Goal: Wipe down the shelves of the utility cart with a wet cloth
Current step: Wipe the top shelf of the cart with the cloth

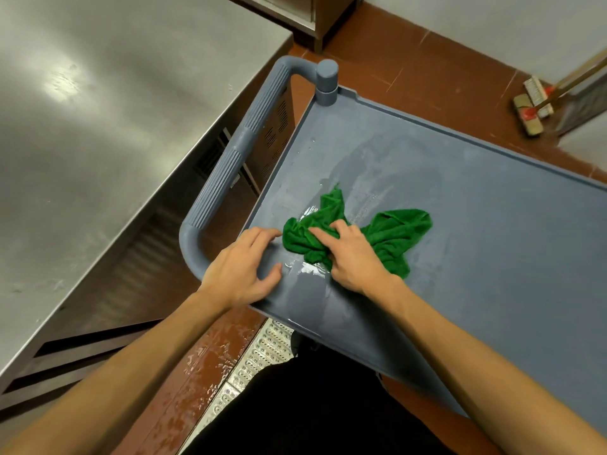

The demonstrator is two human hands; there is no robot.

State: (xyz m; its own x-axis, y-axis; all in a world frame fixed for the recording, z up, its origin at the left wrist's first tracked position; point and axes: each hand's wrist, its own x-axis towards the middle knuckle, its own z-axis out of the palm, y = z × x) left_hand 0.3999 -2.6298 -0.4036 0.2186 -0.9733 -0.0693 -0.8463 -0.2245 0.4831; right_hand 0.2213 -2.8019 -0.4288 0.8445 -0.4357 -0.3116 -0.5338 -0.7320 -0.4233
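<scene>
A crumpled green cloth (pixel 391 234) lies on the grey top shelf (pixel 476 205) of the utility cart, near its handle end. My right hand (pixel 351 257) rests on the cloth's near part, fingers curled into the fabric and gripping it. My left hand (pixel 243 267) sits at the shelf's near corner with fingers loosely spread, fingertips close to the cloth's left edge. Wet streaks and small puddles shine on the shelf around the cloth. The lower shelves are hidden under the top one.
The cart's ribbed grey handle (pixel 236 152) curves along the left end. A stainless steel table (pixel 98 126) stands close on the left. Brooms (pixel 538 103) lean at the far right wall. A metal floor drain grate (pixel 259 356) lies on the wet red tile floor.
</scene>
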